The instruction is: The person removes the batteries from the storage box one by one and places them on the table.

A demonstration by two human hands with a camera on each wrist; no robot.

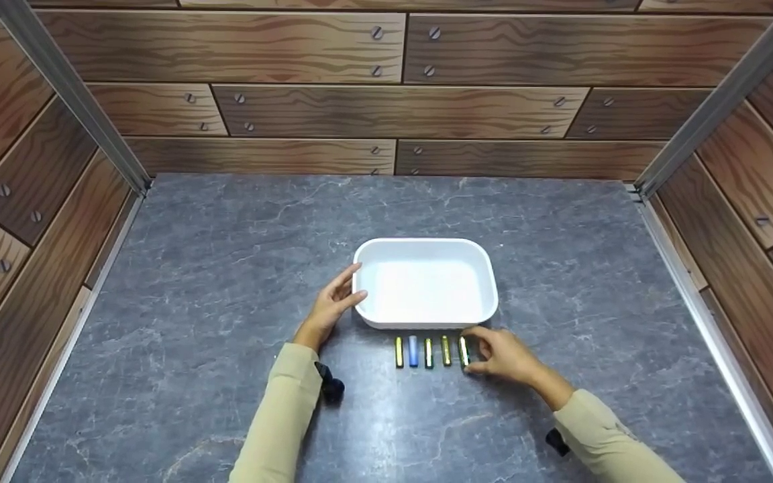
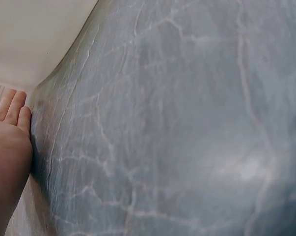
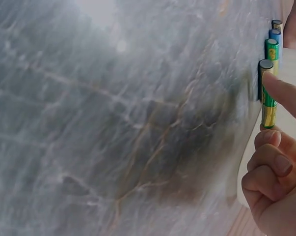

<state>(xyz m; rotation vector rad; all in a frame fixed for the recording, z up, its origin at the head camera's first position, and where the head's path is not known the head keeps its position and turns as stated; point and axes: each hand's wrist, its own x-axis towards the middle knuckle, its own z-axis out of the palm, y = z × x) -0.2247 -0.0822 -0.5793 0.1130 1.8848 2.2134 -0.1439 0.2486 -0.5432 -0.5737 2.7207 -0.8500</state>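
A white plastic tub (image 1: 427, 325) with rounded corners sits on the dark marbled surface. My left hand (image 1: 328, 305) holds its left side, the thumb lying over the rim and the fingers along the outer wall. Several AA-size batteries form a row just in front of the tub: a gold one (image 1: 399, 352), a blue one (image 1: 413, 351), a green and gold one (image 1: 429, 353) and another gold one (image 1: 445, 350). At the row's right end, my right hand (image 1: 507, 355) pinches a green and gold battery (image 3: 269, 110) lengthwise between thumb and finger.
Wood-plank-patterned walls (image 1: 313, 111) enclose the back and sides, with metal strips (image 1: 715, 342) along the side edges. The marbled surface (image 1: 225, 268) stretches around the tub. Each sleeve carries a small black device (image 1: 333, 390) near the wrist.
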